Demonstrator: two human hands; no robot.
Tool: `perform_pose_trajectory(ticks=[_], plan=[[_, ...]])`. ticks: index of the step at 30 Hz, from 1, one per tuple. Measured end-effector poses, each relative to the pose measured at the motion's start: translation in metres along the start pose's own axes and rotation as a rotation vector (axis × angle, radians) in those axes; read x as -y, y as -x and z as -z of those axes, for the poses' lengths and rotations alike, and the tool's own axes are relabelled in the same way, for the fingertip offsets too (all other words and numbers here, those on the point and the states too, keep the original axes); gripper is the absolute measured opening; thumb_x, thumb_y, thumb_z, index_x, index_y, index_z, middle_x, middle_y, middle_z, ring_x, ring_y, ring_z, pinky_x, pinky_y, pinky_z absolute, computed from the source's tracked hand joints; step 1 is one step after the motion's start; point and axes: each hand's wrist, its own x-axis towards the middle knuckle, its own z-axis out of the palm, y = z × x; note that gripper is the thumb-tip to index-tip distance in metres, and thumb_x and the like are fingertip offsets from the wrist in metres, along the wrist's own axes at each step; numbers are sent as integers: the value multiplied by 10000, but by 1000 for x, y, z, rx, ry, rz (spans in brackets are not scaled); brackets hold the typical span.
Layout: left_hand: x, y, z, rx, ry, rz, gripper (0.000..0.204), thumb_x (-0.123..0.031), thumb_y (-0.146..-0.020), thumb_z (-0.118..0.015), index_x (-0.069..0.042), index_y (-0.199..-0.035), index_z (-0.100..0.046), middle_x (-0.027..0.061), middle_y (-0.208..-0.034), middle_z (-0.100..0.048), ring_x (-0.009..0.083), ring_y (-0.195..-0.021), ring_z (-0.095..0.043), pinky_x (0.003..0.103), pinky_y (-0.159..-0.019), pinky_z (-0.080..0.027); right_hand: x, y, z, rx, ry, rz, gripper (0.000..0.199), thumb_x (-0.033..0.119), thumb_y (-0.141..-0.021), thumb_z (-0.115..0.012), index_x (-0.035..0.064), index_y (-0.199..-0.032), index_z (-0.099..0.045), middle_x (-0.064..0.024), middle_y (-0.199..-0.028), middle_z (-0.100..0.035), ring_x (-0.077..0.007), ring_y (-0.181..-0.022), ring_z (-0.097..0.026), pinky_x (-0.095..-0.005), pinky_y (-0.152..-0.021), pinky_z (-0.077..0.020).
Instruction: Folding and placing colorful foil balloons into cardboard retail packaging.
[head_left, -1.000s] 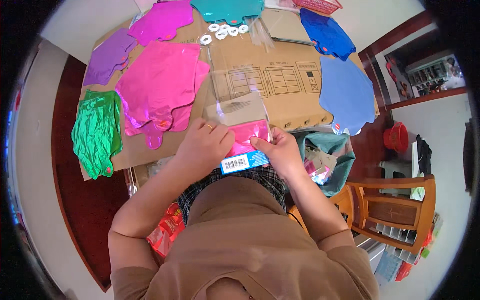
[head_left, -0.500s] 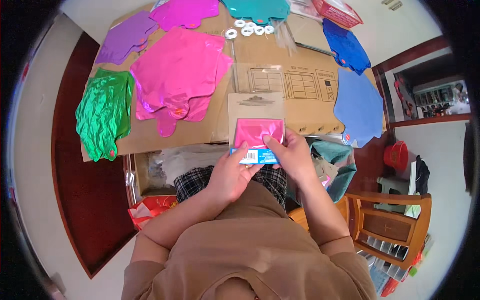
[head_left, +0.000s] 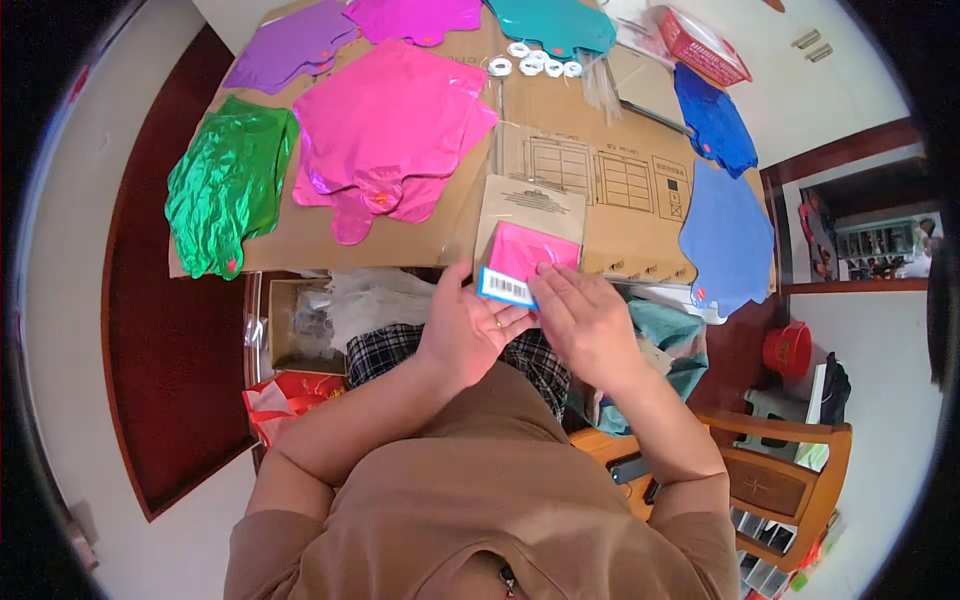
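A clear plastic packet [head_left: 532, 208] holds a brown card and a folded pink foil balloon [head_left: 530, 248], with a blue-and-white barcode label [head_left: 506, 288] at its near end. My right hand [head_left: 590, 325] is closed on the packet's near right part, its fingers lying over the pink foil. My left hand [head_left: 463, 330] is open, palm up, the thumb raised apart from the packet. Its fingertips reach toward the label's lower edge; whether they touch the packet I cannot tell. The packet's far end overlaps the cardboard-covered table [head_left: 625, 245].
Flat foil balloons lie around the cardboard: green [head_left: 232, 185], pink [head_left: 390, 125], purple [head_left: 290, 45], teal [head_left: 555, 25], dark blue [head_left: 715, 120] and light blue [head_left: 728, 235]. Several white ribbon rolls [head_left: 534, 66] sit at the back, left of a red basket [head_left: 705, 45]. A wooden chair [head_left: 775, 480] stands at right.
My left thumb has come off the packet and that hand has opened. My right hand has shifted over the packet's near end. The packet has tilted, and the whole view has turned slightly.
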Motion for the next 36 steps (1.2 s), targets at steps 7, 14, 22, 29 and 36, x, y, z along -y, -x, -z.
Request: perform_pose_trajectory(ticks=[7,14,22,29,36], plan=[[5,-9,5,-108,-291,-52,447,-370,-935,-468,3,-1175,-524,180,-1152,-589,307,-1088,-563,443,-964,-435,-11,-1,0,-48,-137,-93,340,67,-730,-633,-13,-1058,-592,-160,-942,-664,-287,-858,-651,-376,-760,-510],[9,-13,1,-176,-490,-79,288,-212,-899,-559,-2,-1097,-560,150,-1078,-623,273,-989,-623,419,-868,-501,-11,-5,10,-4,-137,-112,325,69,-735,-627,-7,-1050,-592,-149,-896,-663,-276,-808,-653,-371,-721,-512],[26,-15,11,-69,-601,-367,158,-55,-861,-592,33,-979,-650,80,-894,-678,141,-822,-646,253,-754,-501,-12,1,-4,-48,157,138,398,144,-746,-563,-33,-1102,-576,-194,-1075,-629,-308,-923,-630,-399,-814,-497],[32,-15,30,-12,-736,-531,171,-93,-882,-572,18,-976,-661,55,-878,-671,101,-812,-614,239,-755,-486,-5,-8,-3,18,211,130,479,135,-713,-570,-12,-1169,-560,-123,-980,-556,-270,-869,-541,-367,-759,-439],[18,-3,29,-36,-406,-377,192,-147,-898,-551,-11,-1026,-598,56,-930,-647,137,-850,-622,260,-790,-494,-6,-14,-2,74,226,242,488,143,-707,-558,4,-1175,-564,-87,-858,-511,-235,-766,-503,-346,-679,-416]])
